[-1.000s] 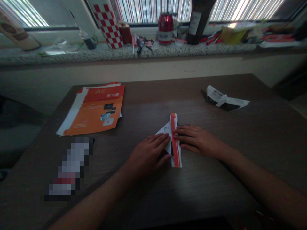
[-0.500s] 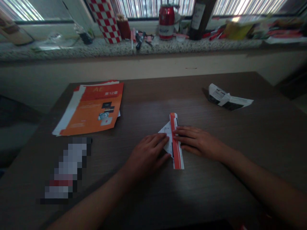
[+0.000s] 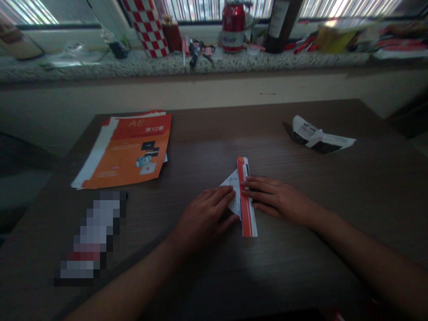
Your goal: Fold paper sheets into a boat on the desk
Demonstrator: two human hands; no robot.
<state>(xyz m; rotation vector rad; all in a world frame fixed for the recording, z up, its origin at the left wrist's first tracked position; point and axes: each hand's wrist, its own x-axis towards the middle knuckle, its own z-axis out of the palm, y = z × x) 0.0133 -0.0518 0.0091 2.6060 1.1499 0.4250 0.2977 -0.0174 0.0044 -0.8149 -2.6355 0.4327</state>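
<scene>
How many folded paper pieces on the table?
2. The orange-striped folded paper lies mid-table, under fingers of the left hand and right hand. The white-and-dark folded paper sits toward the far right. Others could be hidden under the pixelated patch.

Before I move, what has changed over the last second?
The view shifted: the red can sits higher in the picture, and the folded paper reaches slightly farther right at its near end, perhaps from camera motion. Nothing was grasped or released. The left hand and right hand stay on that paper; the orange booklet and folded white piece stay put.
</scene>
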